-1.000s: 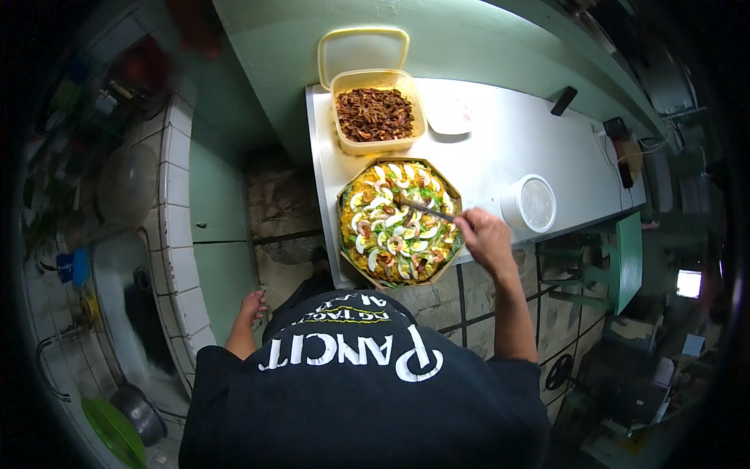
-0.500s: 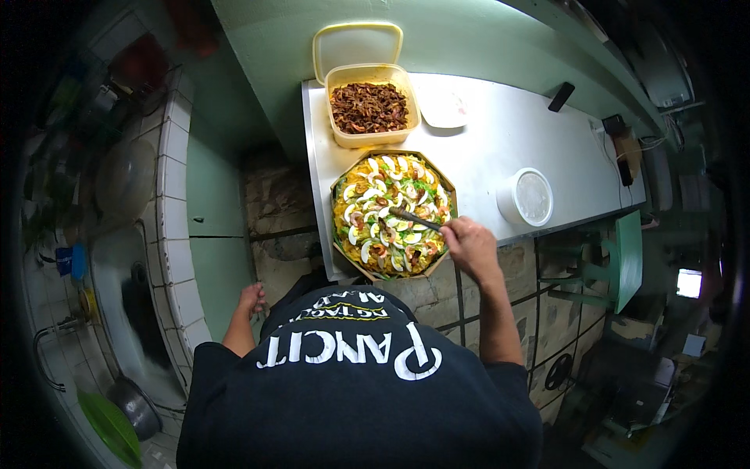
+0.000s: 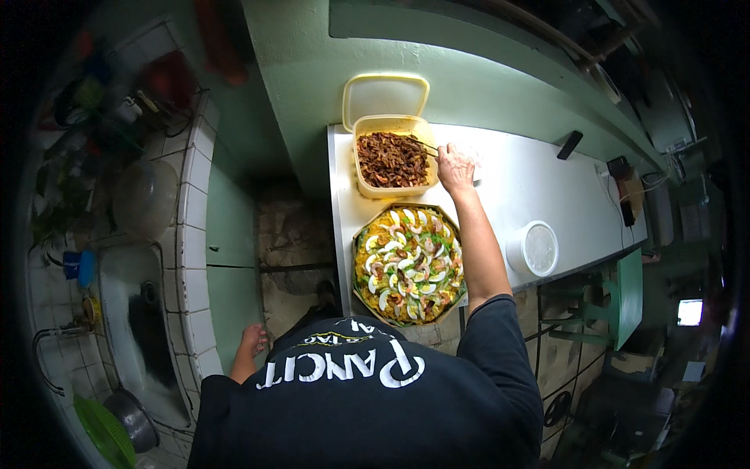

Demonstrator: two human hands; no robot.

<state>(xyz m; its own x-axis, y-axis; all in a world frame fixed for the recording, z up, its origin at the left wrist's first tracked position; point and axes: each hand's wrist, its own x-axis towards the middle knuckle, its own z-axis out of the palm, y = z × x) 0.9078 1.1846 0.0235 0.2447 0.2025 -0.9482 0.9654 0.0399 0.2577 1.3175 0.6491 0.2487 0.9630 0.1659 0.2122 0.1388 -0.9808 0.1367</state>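
My right hand (image 3: 456, 169) is closed on a pair of slim dark tongs (image 3: 423, 144). Their tips reach into a pale yellow plastic tub (image 3: 391, 192) of dark brown, crisp-looking bits (image 3: 387, 160). The tub's lid (image 3: 386, 95) stands tilted up behind it. Just in front of the tub sits an octagonal tray (image 3: 357, 293) of yellow noodles, topped with egg slices (image 3: 407, 263), shrimp, greens and some brown bits. Down at my left side, away from the table, my left hand (image 3: 254, 340) hangs with its fingers loosely curled and nothing visible in them.
A lidded white round tub (image 3: 533, 248) is on the white table (image 3: 500, 203) to the right. Farther back lies a black phone-like object (image 3: 569, 144). A tiled counter with a sink (image 3: 129, 320) runs along the left. A green stool (image 3: 625, 293) stands at right.
My right hand has moved the tongs away from me, from over the noodle tray into the tub of brown bits. The left hand stays low at my side.
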